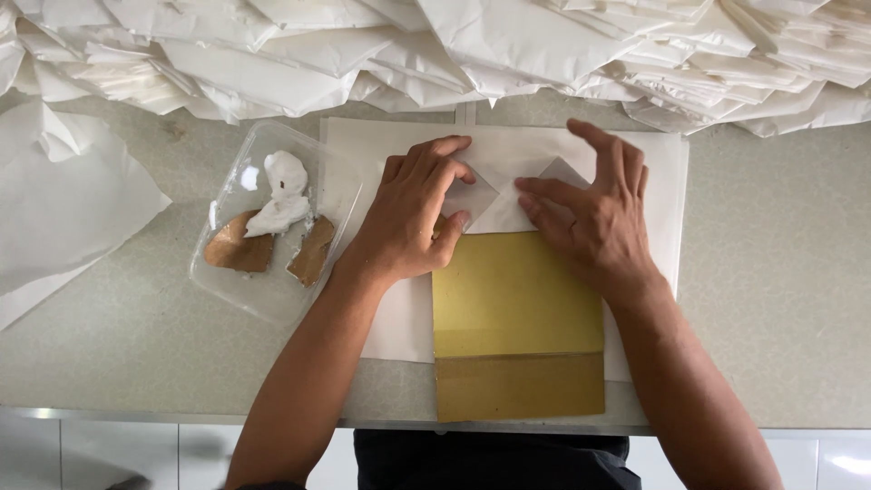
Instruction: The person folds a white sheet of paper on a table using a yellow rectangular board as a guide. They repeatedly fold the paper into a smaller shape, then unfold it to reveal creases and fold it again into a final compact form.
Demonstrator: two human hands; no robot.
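Note:
A white paper piece (497,172) lies on a stack of white sheets (660,195) at the middle of the counter. Its lower part is a yellow-gold card (513,299) that reaches the counter's near edge, with a duller brown band (519,386) at the bottom. My left hand (413,213) presses down a folded white corner flap (472,195) with thumb and fingertips. My right hand (594,213) lies flat, its fingers holding down the opposite folded flap (564,171). Both flaps point toward the middle.
A clear plastic tray (263,295) to the left holds white paste (281,195) and brown paper scraps (238,249). A large heap of folded white paper items (472,45) fills the back. Loose white sheets (63,200) lie at far left. The counter edge (181,419) runs along the bottom.

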